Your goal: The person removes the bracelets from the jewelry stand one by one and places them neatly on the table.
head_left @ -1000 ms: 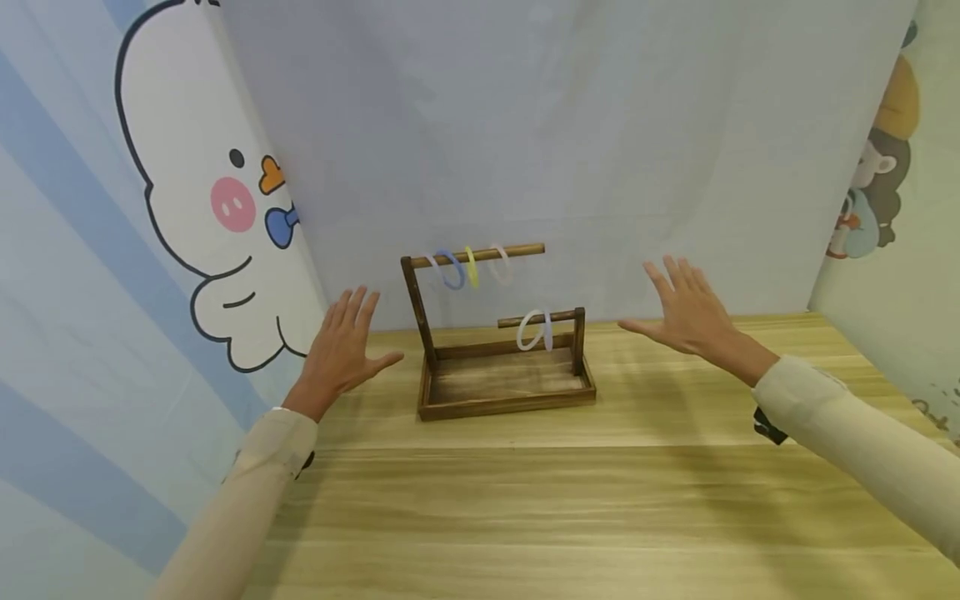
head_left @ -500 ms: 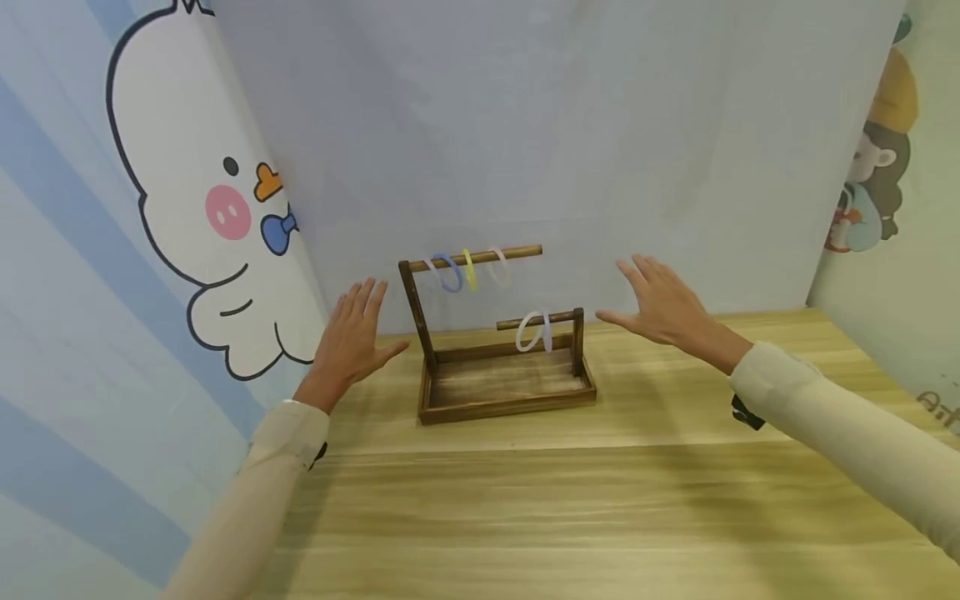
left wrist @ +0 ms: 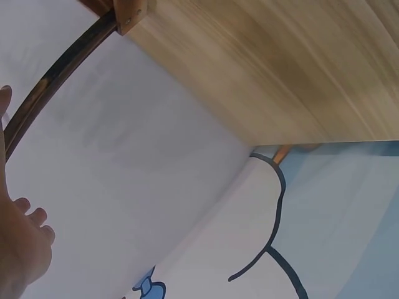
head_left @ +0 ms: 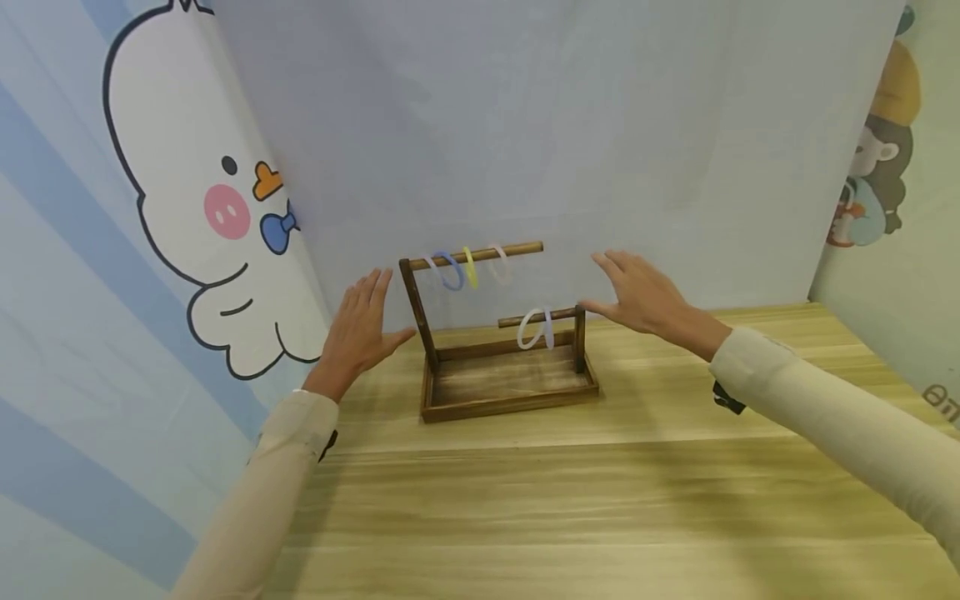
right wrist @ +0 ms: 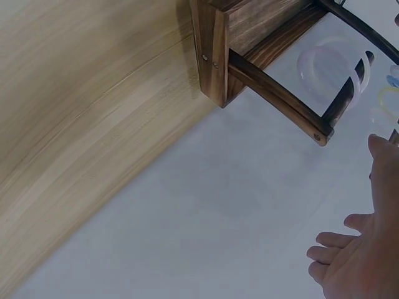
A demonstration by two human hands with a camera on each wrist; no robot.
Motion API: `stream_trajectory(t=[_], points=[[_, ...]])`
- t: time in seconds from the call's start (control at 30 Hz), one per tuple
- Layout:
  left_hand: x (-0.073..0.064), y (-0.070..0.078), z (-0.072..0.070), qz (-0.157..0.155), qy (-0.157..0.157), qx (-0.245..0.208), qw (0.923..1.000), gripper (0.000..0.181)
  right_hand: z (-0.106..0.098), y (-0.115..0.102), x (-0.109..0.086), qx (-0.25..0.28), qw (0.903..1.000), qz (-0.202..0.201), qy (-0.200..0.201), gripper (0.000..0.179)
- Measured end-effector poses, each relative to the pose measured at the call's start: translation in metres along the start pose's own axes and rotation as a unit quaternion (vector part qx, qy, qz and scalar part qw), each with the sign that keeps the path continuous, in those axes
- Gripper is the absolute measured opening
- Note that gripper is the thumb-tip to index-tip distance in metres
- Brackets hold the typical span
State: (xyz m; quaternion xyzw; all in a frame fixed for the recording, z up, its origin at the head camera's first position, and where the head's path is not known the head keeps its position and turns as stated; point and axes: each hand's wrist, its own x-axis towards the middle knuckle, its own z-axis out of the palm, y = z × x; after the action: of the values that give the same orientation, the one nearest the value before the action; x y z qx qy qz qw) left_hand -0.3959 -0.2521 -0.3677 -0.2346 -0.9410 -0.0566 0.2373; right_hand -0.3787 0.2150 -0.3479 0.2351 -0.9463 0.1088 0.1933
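A dark wooden rack (head_left: 510,407) with a tray base and two horizontal bars stands on the table in the head view. On its upper bar hang a blue ring (head_left: 452,271), a yellow ring (head_left: 470,268) and two pale rings, one a pinkish ring (head_left: 500,265). A white ring (head_left: 530,329) and a lilac ring (head_left: 549,328) hang on the lower bar. My left hand (head_left: 360,327), fingers extended and holding nothing, is beside the rack's tall left post. At the right, my right hand (head_left: 641,293) is held with fingers spread, its thumb overlapping the short post's top.
The wood-grain table (head_left: 525,517) extends toward me in front of the rack. Behind it hangs a pale grey curtain (head_left: 570,125). A side panel with a cartoon duck (head_left: 180,167) bounds the left, and another printed panel (head_left: 930,275) the right.
Both hands have moved inward toward the rack, the right one farther leftward and the left one slightly right and up. The rack and rings stay put.
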Motion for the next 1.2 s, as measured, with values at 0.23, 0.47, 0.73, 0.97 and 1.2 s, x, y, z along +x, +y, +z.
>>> stream_trajectory(t=[0.23, 0.47, 0.73, 0.97, 1.2], points=[[0.008, 0.002, 0.001, 0.006, 0.006, -0.008, 0.9999, 0.107, 0.002, -0.015, 0.009, 0.017, 0.9998, 0.002, -0.009, 0.083], [0.015, 0.002, 0.003, 0.007, 0.01, -0.02, 0.9997, 0.102, 0.009, -0.029, 0.02, 0.041, 0.9987, 0.021, -0.023, 0.08], [0.028, 0.005, 0.003, 0.026, 0.012, -0.029, 0.9992, 0.096, 0.014, -0.043, 0.032, 0.066, 0.9973, 0.025, -0.02, 0.073], [0.033, 0.01, 0.002, 0.018, 0.003, -0.037, 0.9992, 0.095, 0.02, -0.054, 0.043, 0.077, 0.997, 0.007, -0.007, 0.07], [0.038, 0.015, 0.001, 0.009, 0.003, -0.059, 0.9982, 0.096, 0.03, -0.063, 0.052, 0.095, 0.9954, -0.009, 0.008, 0.064]])
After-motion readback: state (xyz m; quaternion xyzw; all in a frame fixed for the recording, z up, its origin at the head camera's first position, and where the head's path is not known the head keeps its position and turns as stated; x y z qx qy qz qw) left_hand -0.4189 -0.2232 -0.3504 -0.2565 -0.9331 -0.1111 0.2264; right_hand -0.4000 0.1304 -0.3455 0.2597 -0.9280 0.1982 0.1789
